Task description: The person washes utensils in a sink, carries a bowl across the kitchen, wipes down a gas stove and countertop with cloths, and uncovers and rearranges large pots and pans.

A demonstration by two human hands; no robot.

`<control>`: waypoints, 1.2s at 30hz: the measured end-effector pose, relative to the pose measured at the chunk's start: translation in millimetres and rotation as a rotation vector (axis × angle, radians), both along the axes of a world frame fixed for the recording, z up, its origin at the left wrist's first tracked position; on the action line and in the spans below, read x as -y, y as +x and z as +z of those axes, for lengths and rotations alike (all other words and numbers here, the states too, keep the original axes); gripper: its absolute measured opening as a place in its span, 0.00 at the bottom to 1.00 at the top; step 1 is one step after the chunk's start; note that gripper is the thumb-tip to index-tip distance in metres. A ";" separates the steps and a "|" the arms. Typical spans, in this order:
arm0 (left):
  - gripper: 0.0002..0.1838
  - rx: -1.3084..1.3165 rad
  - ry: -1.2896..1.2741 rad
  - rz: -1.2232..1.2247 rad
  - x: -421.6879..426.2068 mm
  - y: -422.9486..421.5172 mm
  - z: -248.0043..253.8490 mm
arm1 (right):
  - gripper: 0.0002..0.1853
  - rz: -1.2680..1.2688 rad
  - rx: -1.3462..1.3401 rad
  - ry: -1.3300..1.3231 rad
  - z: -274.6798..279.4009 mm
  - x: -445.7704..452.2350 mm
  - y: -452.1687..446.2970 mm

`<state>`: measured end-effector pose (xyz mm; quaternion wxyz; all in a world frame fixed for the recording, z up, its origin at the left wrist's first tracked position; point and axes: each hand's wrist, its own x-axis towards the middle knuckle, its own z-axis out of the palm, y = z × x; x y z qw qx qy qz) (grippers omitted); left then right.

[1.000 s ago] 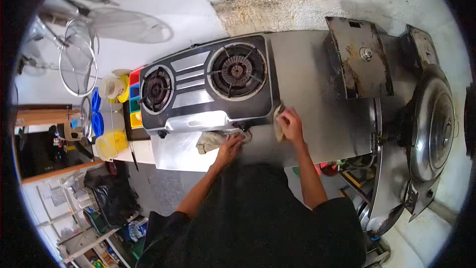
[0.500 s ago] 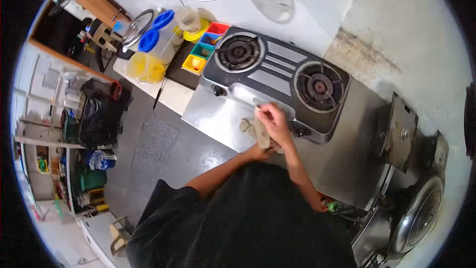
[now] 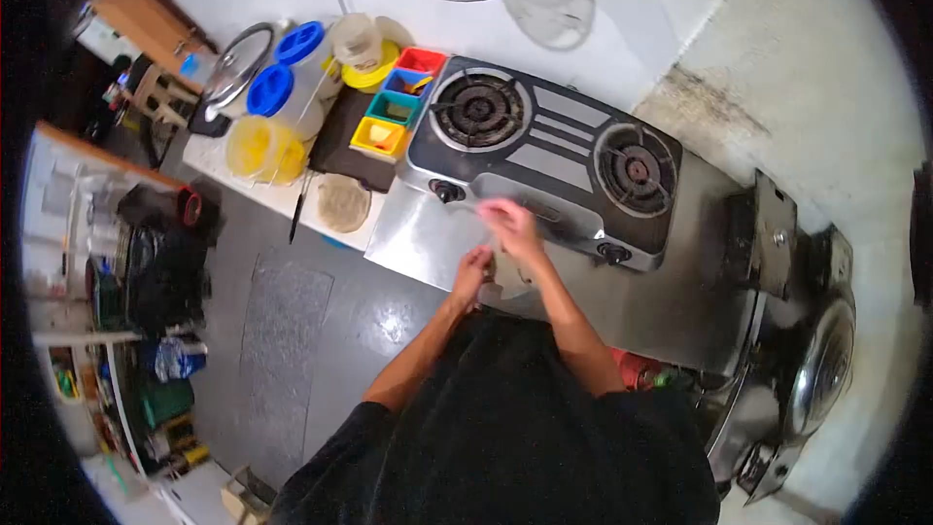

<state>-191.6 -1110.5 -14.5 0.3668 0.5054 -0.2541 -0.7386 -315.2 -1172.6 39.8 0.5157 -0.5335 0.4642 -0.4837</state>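
Observation:
My left hand is over the steel counter top at the front of the stove, its fingers curled together. A small greyish patch shows just below it, too unclear to name. My right hand is a little higher and to the right, near the front panel of the two-burner gas stove. Its fingers are bent together and slightly blurred. Whatever either hand pinches, if anything, is too small to make out. A beige folded cloth appears at the white counter's front edge, apart from both hands.
Red, blue, green and yellow condiment bins stand left of the stove. Beyond them are blue-lidded containers, a yellow tub and a knife at the counter edge. A large metal lid is at right.
The cloth has left my hands and now appears on the white counter to the left. My left hand has moved up and left; my right hand has shifted slightly. The view has turned a little.

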 end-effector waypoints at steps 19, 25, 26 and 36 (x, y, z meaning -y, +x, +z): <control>0.10 0.248 -0.788 -0.853 19.0 -82.7 97.9 | 0.24 -0.851 1.105 -0.125 -44.5 -276.4 -280.5; 0.11 0.638 -0.601 -0.684 18.0 -22.2 52.3 | 0.21 -1.530 -0.660 0.634 -91.1 -265.8 -364.1; 0.10 0.684 -0.536 -0.665 12.1 -20.8 56.6 | 0.20 -1.293 -0.799 0.558 -118.2 -255.4 -364.1; 0.14 0.927 -0.313 -0.586 -78.1 -11.1 33.6 | 0.23 -1.018 -1.125 0.100 -122.4 -32.3 -508.7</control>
